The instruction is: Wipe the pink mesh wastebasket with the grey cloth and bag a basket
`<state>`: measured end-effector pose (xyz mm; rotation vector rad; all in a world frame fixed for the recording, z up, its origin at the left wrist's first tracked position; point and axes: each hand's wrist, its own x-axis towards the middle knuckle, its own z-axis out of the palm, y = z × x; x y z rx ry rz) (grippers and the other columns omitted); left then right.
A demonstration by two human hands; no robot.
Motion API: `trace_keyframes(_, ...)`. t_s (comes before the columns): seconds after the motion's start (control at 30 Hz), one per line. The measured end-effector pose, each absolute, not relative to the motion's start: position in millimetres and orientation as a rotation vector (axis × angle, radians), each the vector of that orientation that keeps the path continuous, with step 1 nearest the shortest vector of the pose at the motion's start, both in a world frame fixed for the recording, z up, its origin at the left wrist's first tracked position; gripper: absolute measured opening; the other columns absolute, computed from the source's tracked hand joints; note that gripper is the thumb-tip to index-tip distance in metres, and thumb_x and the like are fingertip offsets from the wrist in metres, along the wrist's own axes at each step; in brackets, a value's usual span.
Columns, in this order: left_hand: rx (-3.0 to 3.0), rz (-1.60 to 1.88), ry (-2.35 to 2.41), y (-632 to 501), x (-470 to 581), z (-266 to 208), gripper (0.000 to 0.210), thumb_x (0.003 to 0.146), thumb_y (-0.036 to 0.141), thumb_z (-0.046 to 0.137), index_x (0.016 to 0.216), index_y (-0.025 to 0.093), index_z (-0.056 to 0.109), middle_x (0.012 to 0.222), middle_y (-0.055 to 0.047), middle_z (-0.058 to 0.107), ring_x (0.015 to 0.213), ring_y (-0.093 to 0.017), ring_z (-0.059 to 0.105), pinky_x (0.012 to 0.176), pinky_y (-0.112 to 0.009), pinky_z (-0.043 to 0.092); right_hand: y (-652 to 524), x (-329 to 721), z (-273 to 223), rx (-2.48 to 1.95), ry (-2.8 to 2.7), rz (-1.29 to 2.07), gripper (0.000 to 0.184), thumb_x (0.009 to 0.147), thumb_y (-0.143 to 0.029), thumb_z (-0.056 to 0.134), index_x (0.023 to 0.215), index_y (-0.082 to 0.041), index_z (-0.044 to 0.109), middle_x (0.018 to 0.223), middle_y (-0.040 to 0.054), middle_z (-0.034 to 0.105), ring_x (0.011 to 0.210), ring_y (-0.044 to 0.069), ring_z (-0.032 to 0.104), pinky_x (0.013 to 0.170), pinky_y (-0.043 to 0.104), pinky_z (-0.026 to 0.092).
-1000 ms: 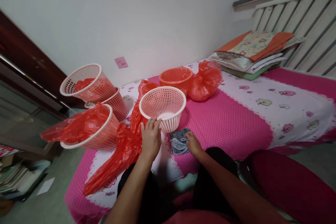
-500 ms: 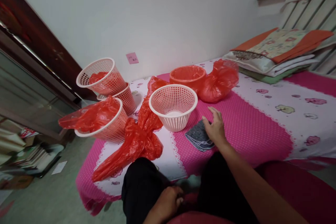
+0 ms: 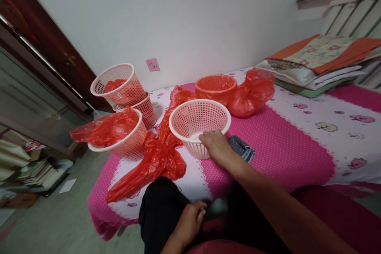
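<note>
My right hand [image 3: 216, 147] is closed on the near right rim of an upright pale pink plastic basket [image 3: 193, 121] with perforated walls. Its fingers hook over the edge, and the basket's inside looks bare. Just right of the basket, partly behind my wrist, lies a folded dark grey cloth [image 3: 242, 149]. My left hand [image 3: 190, 220] rests low by my black-clad knee with its fingers curled in; nothing shows in it. Tied red plastic bags [image 3: 160, 156] lie left of the basket, touching or very near it.
At the left stand several baskets [image 3: 117, 85] with red plastic bags, some tilted. Behind the held basket are a red-lined basin [image 3: 216, 87] and a full red bag [image 3: 253, 93]. Folded bedding [image 3: 315, 57] is stacked at the right. The bed [image 3: 291, 147] ends near my knees.
My right hand has moved left from the grey cloth to the basket's rim. The basket has come slightly nearer and tips a little towards me. The cloth has shifted right and lies folded differently.
</note>
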<state>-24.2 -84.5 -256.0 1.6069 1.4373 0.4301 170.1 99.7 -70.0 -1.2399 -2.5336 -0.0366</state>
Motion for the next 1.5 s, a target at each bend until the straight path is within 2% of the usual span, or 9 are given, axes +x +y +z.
trace_keyframes(0.17, 1.577, 0.649, 1.504, -76, -23, -254, 0.038, 0.102, 0.037, 0.051, 0.121, 0.018, 0.077, 0.107, -0.011, 0.081, 0.099, -0.026, 0.075, 0.094, -0.036, 0.056, 63, 179, -76, -1.261, -2.562, -0.079, 0.02, 0.106, -0.014, 0.053, 0.101, -0.021, 0.071, 0.098, 0.0083, 0.076, 0.094, 0.025, 0.065, 0.084, 0.037, 0.037)
trace_keyframes(0.7, 1.51, 0.996, 1.604, -72, -44, -231, 0.041, 0.104, 0.046, 0.048, 0.111, 0.019, 0.078, 0.096, -0.009, 0.081, 0.093, -0.024, 0.077, 0.089, -0.035, 0.059, 80, 207, -69, -1.105, -2.754, -0.017, 0.025, 0.107, -0.014, 0.05, 0.105, -0.02, 0.075, 0.093, 0.0074, 0.077, 0.089, 0.024, 0.068, 0.083, 0.036, 0.041)
trace_keyframes(0.87, 1.536, 1.287, 1.988, -55, -104, -207, 0.034, 0.101, 0.043, 0.049, 0.112, 0.022, 0.074, 0.113, -0.011, 0.079, 0.109, -0.027, 0.075, 0.103, -0.043, 0.058, 73, 201, -80, -1.115, -2.698, -0.059, 0.021, 0.105, -0.013, 0.054, 0.109, -0.02, 0.073, 0.094, 0.0081, 0.075, 0.093, 0.026, 0.068, 0.09, 0.039, 0.043)
trace_keyframes(1.0, 1.561, 1.399, 2.306, -33, -158, -191, 0.038, 0.099, 0.04, 0.047, 0.123, 0.019, 0.069, 0.124, -0.015, 0.075, 0.118, -0.029, 0.071, 0.109, -0.048, 0.055, 47, 198, -80, -0.97, -2.47, -0.082, 0.03, 0.101, -0.02, 0.066, 0.131, -0.018, 0.067, 0.12, 0.0134, 0.075, 0.113, 0.032, 0.067, 0.105, 0.048, 0.044)
trace_keyframes(1.07, 1.667, 1.354, 2.409, -18, -177, -181, 0.042, 0.1, 0.038, 0.046, 0.13, 0.016, 0.065, 0.132, -0.018, 0.071, 0.129, -0.031, 0.066, 0.114, -0.048, 0.051, 28, 197, -81, -0.841, -2.298, -0.084, 0.036, 0.102, -0.023, 0.065, 0.138, -0.017, 0.064, 0.125, 0.0157, 0.074, 0.119, 0.033, 0.065, 0.107, 0.05, 0.045)
trace_keyframes(1.17, 1.715, 1.021, 2.592, 6, -195, -166, 0.048, 0.092, 0.035, 0.059, 0.133, 0.011, 0.064, 0.141, -0.024, 0.067, 0.137, -0.036, 0.06, 0.118, -0.05, 0.046, -2, 193, -94, -0.722, -2.164, 0.064, 0.025, 0.105, -0.02, 0.057, 0.128, -0.018, 0.068, 0.107, 0.0125, 0.077, 0.101, 0.028, 0.07, 0.093, 0.043, 0.053)
trace_keyframes(1.3, 1.54, 0.69, 2.645, 26, -205, -145, 0.02, 0.095, 0.026, 0.051, 0.1, 0.017, 0.069, 0.101, -0.016, 0.078, 0.099, -0.031, 0.073, 0.091, -0.04, 0.054, -25, 184, -133, -0.782, -2.221, 0.527, 0.017, 0.102, -0.015, 0.057, 0.107, -0.02, 0.072, 0.091, 0.0076, 0.076, 0.084, 0.022, 0.071, 0.079, 0.034, 0.056)
trace_keyframes(1.4, 1.511, 0.828, 2.619, 24, -201, -123, 0.022, 0.102, 0.03, 0.042, 0.094, 0.022, 0.062, 0.075, -0.005, 0.072, 0.071, -0.023, 0.067, 0.072, -0.032, 0.048, -24, 174, -162, -0.929, -2.159, 0.919, 0.015, 0.096, -0.016, 0.062, 0.106, -0.019, 0.073, 0.09, 0.0065, 0.076, 0.083, 0.022, 0.073, 0.078, 0.033, 0.056)
trace_keyframes(1.5, 1.447, 1.098, 2.48, 9, -189, -91, 0.021, 0.1, 0.034, 0.045, 0.083, 0.025, 0.053, 0.063, 0.001, 0.064, 0.06, -0.019, 0.062, 0.063, -0.027, 0.042, -15, 153, -177, -1.081, -1.947, 1.288, 0.033, 0.088, -0.026, 0.073, 0.121, -0.018, 0.072, 0.107, 0.0112, 0.079, 0.1, 0.027, 0.076, 0.089, 0.039, 0.058)
